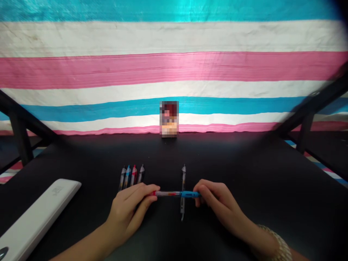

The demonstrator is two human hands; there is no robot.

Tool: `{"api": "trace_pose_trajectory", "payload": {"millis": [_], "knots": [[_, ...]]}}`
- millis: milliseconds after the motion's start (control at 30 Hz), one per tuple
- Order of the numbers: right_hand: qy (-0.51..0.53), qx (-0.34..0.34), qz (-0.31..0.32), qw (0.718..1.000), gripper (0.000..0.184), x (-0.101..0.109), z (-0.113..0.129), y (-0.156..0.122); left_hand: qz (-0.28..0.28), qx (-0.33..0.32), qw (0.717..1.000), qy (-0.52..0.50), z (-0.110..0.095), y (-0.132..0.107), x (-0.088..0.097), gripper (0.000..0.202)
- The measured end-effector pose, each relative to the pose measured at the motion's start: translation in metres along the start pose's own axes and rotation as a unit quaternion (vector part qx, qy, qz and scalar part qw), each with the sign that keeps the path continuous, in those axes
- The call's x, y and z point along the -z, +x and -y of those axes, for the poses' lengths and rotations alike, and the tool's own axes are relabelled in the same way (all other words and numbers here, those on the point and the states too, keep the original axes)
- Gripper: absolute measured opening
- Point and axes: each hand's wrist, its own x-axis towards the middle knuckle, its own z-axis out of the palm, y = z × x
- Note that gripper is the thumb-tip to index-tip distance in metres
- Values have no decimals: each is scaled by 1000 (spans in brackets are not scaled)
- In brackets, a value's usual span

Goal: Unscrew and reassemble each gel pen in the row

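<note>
My left hand (133,204) pinches the red end of a clear-barrelled pen (168,194). My right hand (216,197) pinches the same pen at its blue grip, so it lies level between both hands. Beneath it, a second pen (183,177) with a grey grip rests lengthwise on the black table, crossed by the held one. Beyond my left hand, several pens (132,175) lie side by side, with black, blue, red and grey tops. My left hand hides their lower ends.
A long white case-like object (40,221) lies on the black table (108,152) at the left. At the back edge stands a small blurred-out picture or box (169,119). Dark frame bars (23,141) rise at both sides, before a striped sheet (174,65).
</note>
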Motion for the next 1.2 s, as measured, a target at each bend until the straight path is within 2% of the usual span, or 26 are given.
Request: {"api": "trace_pose_trajectory", "payload": {"millis": [67, 300, 500, 633, 733, 767, 933, 1000, 1100, 1200], "knots": [[-10, -12, -10, 1000, 45, 0, -2, 1, -1, 4, 1000, -6, -1, -2, -1, 21], [-31, -7, -12, 999, 31, -2, -7, 4, -20, 7, 1000, -13, -2, -4, -2, 21], [-15, -7, -45, 999, 9, -4, -8, 3, -7, 38, 998, -49, -4, 2, -1, 18], [-7, -5, -30, 1000, 15, -1, -1, 3, -11, 66, 996, -63, -5, 4, -2, 17], [-19, -21, 3, 1000, 40, 1, 1, 3, -12, 69, 995, -71, -5, 3, -2, 18], [-22, -25, 6, 999, 43, 1, 2, 3, -13, 71, 995, -74, -5, 3, -2, 19], [6, -18, -19, 1000, 16, 1, 1, 4, -11, 97, 992, -82, -5, 3, -1, 17], [9, -23, -9, 1000, 22, 2, 2, 5, -12, 104, 991, -87, -6, 4, -1, 17], [4, -40, 17, 999, 40, 2, 2, 5, -12, 105, 990, -95, -7, 3, -1, 18], [12, -45, 6, 999, 27, 3, 1, 5, -12, 112, 989, -99, -7, 3, -1, 18]]}}
